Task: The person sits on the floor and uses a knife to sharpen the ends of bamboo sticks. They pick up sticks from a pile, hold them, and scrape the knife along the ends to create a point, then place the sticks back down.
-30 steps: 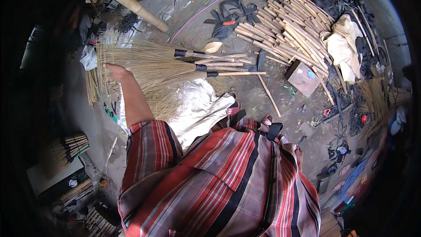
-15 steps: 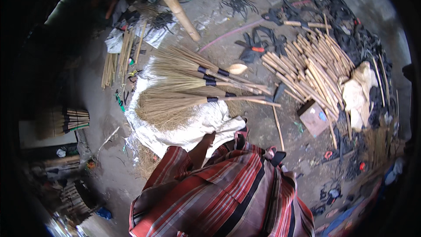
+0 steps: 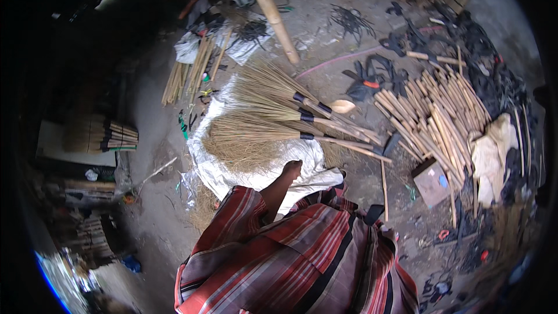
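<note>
Head view: with the brooms point(image 3: 306, 116), fanned across the middle of the frame on a white sheet point(image 3: 317, 163), best bet is gripping by the handles point(image 3: 349, 129), just right of the dark bindings point(image 3: 306, 135). Handle one at a time, and go gently to avoid snagging neighbouring bristles point(image 3: 250, 131).

Left hand point(image 3: 292, 168) near centre frame, over the sheet and just below the handles. Seemingly curled, but too dark to tell how far open, or whether gripping anything. Right hand out of view.

Looks-wise: wispy, straw-coloured bristles spreading left, slim pale handles pointing right. Loose straw point(image 3: 201, 212) by the sheet's lower-left edge.
</note>
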Available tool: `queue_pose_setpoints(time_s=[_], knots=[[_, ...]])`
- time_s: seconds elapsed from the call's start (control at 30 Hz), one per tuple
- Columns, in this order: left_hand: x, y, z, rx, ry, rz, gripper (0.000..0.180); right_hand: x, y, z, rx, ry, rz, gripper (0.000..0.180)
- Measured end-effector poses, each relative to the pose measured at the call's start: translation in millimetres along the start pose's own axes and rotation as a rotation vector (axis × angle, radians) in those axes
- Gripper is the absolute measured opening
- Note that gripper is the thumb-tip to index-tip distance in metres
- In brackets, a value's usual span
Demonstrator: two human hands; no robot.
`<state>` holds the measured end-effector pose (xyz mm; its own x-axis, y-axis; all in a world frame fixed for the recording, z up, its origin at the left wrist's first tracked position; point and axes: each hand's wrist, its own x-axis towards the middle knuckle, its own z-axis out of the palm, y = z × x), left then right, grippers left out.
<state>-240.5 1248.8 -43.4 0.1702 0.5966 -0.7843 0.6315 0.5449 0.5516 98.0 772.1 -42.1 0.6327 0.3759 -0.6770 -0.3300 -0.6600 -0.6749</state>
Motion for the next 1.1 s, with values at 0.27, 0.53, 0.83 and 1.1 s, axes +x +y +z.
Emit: queue_pose_setpoints(time_s=[0.27,0.53,0.83,1.1], knots=[[0.3,13.3,104.3,0.713,-0.4,0.163,0.049,-42.9,22.3,-48.8,0.221,0.245,0.286,0.048],[23.1,63.9,236.6,0.669,-0.509,-0.077,0.033,-133.5,99.9,-64.8,0.281,0.421,0.544,0.05],[-41.6,194.1,395.7,0.383,-0.425,0.131,0.031,-148.2,273.2,-55.6,0.551,0.444,0.396,0.05],[-183.2,81.3,513.9,0.647,-0.453,0.098,0.044,-199.6,324.9,-194.0,0.543,0.56,0.516,0.048]])
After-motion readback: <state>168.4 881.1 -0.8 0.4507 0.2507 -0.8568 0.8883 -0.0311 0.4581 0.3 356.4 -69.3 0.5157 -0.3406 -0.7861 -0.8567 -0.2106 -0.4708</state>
